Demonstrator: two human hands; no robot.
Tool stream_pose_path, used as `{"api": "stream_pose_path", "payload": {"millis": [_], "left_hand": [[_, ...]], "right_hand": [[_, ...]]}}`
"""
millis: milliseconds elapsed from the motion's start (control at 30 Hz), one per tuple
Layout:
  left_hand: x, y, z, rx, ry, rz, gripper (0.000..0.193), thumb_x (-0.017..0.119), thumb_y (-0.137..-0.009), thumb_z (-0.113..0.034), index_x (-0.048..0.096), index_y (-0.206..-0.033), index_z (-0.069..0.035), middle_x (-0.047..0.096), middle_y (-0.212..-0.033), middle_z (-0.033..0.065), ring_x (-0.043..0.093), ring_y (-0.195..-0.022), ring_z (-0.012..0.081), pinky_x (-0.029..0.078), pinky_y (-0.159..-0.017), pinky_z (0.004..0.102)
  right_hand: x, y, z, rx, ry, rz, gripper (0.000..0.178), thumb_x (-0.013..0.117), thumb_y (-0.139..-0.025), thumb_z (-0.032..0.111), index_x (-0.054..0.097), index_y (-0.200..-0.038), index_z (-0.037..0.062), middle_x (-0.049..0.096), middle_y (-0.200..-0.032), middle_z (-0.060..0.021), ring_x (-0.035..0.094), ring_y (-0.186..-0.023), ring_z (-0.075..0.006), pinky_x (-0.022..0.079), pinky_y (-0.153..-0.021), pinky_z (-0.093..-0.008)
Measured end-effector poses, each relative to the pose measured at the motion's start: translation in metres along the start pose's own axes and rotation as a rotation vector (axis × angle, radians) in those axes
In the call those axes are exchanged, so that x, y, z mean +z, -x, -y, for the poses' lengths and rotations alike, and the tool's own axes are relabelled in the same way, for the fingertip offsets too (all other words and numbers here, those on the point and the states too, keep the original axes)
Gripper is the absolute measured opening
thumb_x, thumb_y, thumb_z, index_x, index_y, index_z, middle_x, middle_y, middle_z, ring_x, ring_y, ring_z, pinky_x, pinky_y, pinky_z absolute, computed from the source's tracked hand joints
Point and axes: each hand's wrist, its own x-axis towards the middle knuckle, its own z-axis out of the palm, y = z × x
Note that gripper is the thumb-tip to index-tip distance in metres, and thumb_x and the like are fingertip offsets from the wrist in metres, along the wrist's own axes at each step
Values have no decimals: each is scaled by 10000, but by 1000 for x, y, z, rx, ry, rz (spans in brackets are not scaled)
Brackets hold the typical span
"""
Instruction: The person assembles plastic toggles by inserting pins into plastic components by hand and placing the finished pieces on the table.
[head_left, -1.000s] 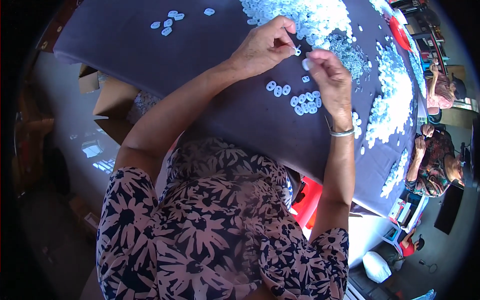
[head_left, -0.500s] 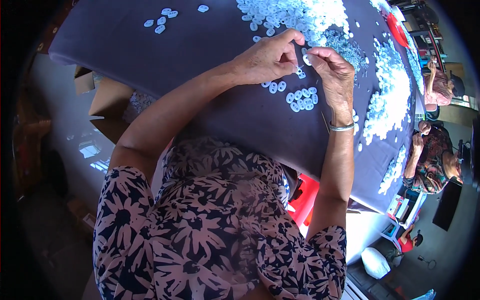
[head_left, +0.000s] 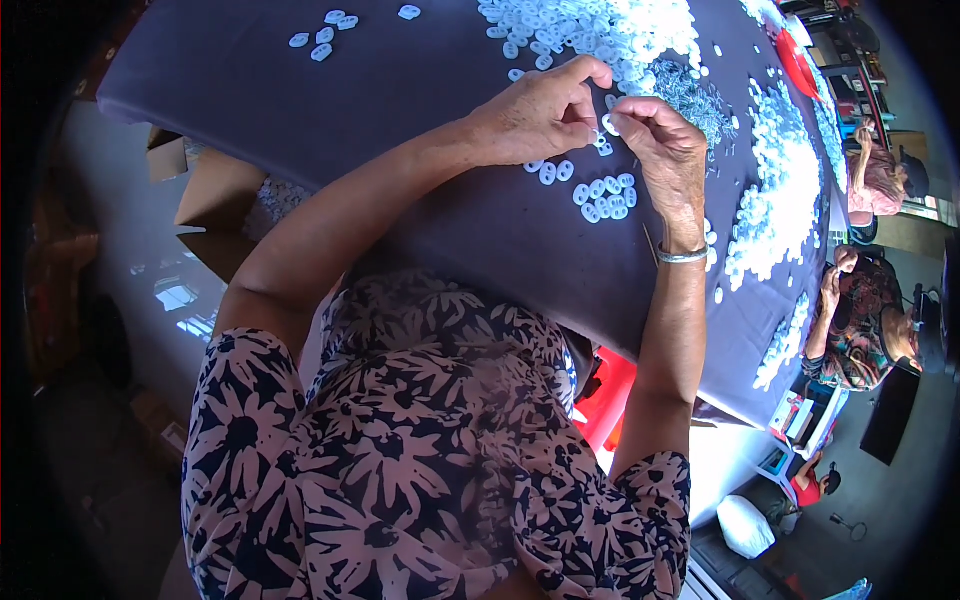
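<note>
Over the dark tablecloth my left hand (head_left: 545,112) pinches something small between thumb and forefinger; fingertips hide most of it. Close beside it, my right hand (head_left: 662,140) grips a small white oval plastic piece (head_left: 609,125) by thumb and fingers, its edge turned toward the left fingertips. Just below the hands is another white piece (head_left: 604,147). A cluster of white two-holed oval pieces (head_left: 606,200) lies nearer to me, with a few more (head_left: 548,174) to its left.
Beyond my hands spreads a large heap of white pieces (head_left: 600,35), with a pile of small metallic parts (head_left: 690,95) beside it. Another bright heap (head_left: 775,200) lies right. Cardboard boxes (head_left: 218,195) stand left below the table (head_left: 250,110). Other people (head_left: 860,320) sit along the right.
The white piece in my right hand has moved slightly left and down, closer to my left fingertips. My left hand has barely shifted.
</note>
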Motion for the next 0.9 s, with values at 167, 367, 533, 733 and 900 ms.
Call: {"api": "stream_pose_path", "payload": {"millis": [167, 367, 533, 733, 900], "left_hand": [[1, 0, 3, 11, 23, -13, 489, 635, -831, -60, 385, -1250, -38, 646, -822, 79, 613, -752, 148, 496, -695, 276], [1, 0, 1, 18, 23, -15, 472, 630, -832, -57, 393, -1240, -36, 639, -813, 75, 604, -744, 140, 487, -687, 268], [-1, 1, 1, 9, 27, -31, 471, 626, -833, -62, 392, -1241, -28, 615, -773, 60, 580, -704, 126, 474, -663, 262], [-1, 1, 2, -2, 74, -39, 454, 610, -842, -76, 391, -1233, -9, 597, -751, 49, 563, -659, 105, 462, -590, 244], [-6, 0, -1, -103, 214, -29, 487, 630, -827, -82, 395, -1248, -14, 591, -753, 31, 557, -653, 93, 457, -576, 240]], "right_hand": [[0, 0, -1, -14, 16, 17, 90, 657, -823, -19, 676, -901, 23, 626, -842, 29, 526, -733, -33, 428, -644, -170], [1, 1, -4, -41, -22, 22, 86, 659, -827, -11, 671, -908, 17, 619, -817, 24, 524, -711, -36, 426, -627, -167], [5, 0, -5, -109, 60, 54, 86, 661, -835, 10, 669, -921, 17, 616, -799, 10, 525, -668, -41, 438, -583, -169], [8, 4, -3, -41, -37, 54, 122, 656, -827, -21, 657, -945, 9, 619, -821, 5, 537, -687, -48, 459, -601, -179], [9, 6, -3, -99, -114, 108, 260, 651, -782, -113, 623, -1014, 1, 606, -940, -10, 547, -739, -56, 478, -643, -190]]}}
